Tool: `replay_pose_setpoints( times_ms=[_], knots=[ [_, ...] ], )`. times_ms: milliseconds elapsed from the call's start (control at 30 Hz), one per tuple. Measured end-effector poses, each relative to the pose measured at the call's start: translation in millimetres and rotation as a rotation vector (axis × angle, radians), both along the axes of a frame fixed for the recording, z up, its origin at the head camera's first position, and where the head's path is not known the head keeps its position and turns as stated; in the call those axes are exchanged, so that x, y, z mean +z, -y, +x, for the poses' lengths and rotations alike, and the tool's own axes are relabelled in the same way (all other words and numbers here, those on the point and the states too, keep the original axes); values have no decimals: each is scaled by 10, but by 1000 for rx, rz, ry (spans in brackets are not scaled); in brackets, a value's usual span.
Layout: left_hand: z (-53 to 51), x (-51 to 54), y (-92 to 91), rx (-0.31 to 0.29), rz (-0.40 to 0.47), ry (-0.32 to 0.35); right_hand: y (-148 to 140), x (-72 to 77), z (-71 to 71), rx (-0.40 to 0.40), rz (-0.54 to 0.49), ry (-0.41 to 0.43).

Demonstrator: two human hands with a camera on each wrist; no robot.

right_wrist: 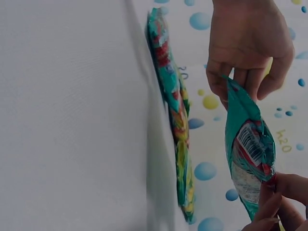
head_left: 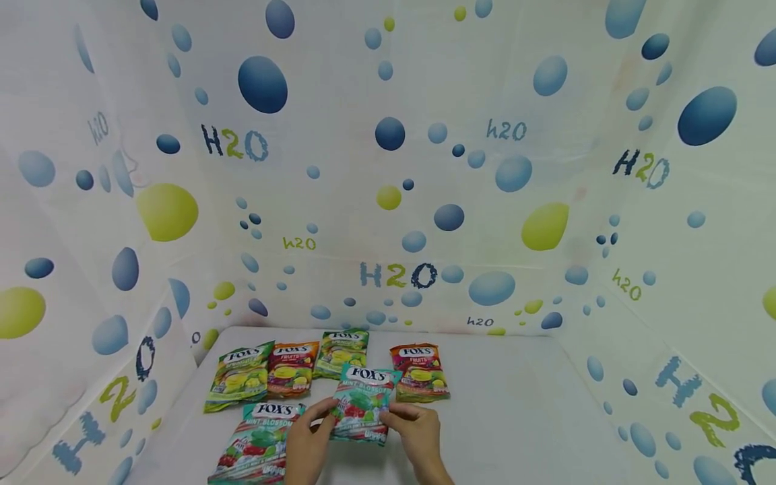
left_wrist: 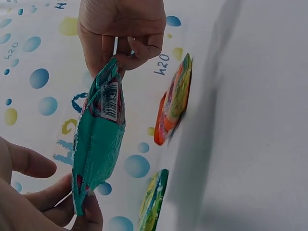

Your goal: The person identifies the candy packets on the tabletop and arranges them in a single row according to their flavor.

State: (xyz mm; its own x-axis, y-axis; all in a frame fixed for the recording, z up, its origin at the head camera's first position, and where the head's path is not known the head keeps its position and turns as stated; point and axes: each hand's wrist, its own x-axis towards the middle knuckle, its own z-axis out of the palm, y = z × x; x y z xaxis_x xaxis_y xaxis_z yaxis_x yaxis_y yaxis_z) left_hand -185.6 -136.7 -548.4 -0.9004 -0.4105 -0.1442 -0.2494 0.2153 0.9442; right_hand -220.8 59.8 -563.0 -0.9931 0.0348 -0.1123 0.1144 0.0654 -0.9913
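Observation:
A teal mint blossom candy bag (head_left: 365,404) is held up off the table by both hands, its printed front facing the head view. My left hand (head_left: 310,441) pinches its left edge, and my right hand (head_left: 417,434) pinches the right edge. The bag's back with a barcode shows in the left wrist view (left_wrist: 103,130) and in the right wrist view (right_wrist: 250,149). Another mint blossom bag (head_left: 261,444) lies on the table just left of my left hand, partly covered by it.
Behind lie a green bag (head_left: 240,377), an orange fruits bag (head_left: 291,369) and another green bag (head_left: 341,353). A red-orange fruits bag (head_left: 419,374) lies right of the held one. The white table (head_left: 515,404) is enclosed by sheets printed with bubbles.

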Motion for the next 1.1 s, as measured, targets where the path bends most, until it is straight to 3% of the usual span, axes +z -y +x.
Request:
replay_pose_setpoints(
  times_ms=[333, 600, 1100],
  knots=[
    [89, -93, 110, -50, -11, 4, 37, -49, 24, 51, -22, -14],
    [178, -144, 156, -35, -55, 33, 98, -121, 68, 89, -55, 21],
    [275, -227, 237, -26, -120, 43, 192, -214, 125, 131, -4, 49]
  ],
)
